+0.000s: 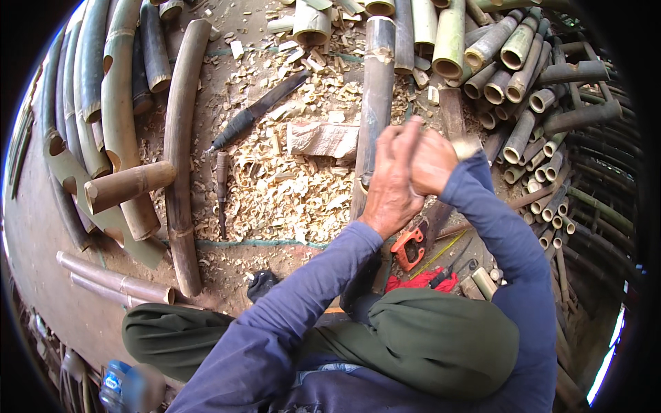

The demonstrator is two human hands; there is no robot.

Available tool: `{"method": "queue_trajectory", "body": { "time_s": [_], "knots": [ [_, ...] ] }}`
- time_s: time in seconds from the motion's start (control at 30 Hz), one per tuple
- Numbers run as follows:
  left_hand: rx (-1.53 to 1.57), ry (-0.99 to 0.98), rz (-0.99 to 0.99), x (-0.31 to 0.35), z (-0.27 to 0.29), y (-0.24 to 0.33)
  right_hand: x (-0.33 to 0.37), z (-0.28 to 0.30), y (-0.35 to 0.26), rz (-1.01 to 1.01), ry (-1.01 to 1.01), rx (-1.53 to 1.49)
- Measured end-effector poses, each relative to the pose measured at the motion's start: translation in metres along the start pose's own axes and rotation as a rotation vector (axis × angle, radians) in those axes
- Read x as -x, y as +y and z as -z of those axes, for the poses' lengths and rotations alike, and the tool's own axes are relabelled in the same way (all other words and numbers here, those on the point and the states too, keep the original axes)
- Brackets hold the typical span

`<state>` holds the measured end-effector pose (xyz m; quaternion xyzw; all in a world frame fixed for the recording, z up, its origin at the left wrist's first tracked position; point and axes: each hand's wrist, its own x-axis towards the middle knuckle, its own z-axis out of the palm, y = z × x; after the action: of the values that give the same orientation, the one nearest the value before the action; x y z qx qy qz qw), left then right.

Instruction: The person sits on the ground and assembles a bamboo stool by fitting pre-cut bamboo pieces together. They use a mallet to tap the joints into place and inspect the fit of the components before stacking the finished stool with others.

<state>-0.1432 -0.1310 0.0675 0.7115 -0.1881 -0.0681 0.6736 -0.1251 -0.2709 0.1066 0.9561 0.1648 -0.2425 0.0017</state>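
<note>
My left hand [390, 184] and my right hand [434, 164] are pressed together over a long bamboo pole [377, 89] that runs away from me. My left hand's fingers point away, held close together and slightly blurred, against the right hand. The right hand is closed like a fist; whatever is inside the two hands is hidden. Just past the right wrist, a brown wooden piece [452, 113] with a pale cut end lies near the pole. To the left of the pole rests a pale, rough wooden block [323, 140] among the shavings.
Wood shavings [289, 186] cover the ground ahead. On them lie a dark-wrapped blade [258, 111] and a wood-handled chisel-like tool [222, 193]. An orange-handled saw [410, 248] is by my right knee, near a red cloth [420, 281]. Bamboo tubes [447, 48] pile up right; curved poles [184, 158] stand left.
</note>
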Motion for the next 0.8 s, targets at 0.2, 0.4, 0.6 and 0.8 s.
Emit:
{"method": "queue_trajectory", "body": {
  "time_s": [0.2, 0.4, 0.6, 0.8],
  "knots": [
    [-0.091, 0.292, 0.109, 0.023, -0.020, -0.005, -0.030, 0.001, -0.002, 0.361, 0.116, 0.191],
    [-0.117, -0.129, 0.154, 0.043, -0.031, 0.022, 0.043, -0.034, 0.031, 0.299, -0.186, -0.275],
    [-0.139, -0.749, 0.211, 0.022, -0.004, 0.014, 0.105, -0.127, 0.015, 0.062, -0.029, -0.915],
    [-0.261, -1.375, 0.233, -0.021, 0.025, 0.014, 0.102, -0.117, -0.067, -0.205, -0.083, -1.184]
  ]
}}
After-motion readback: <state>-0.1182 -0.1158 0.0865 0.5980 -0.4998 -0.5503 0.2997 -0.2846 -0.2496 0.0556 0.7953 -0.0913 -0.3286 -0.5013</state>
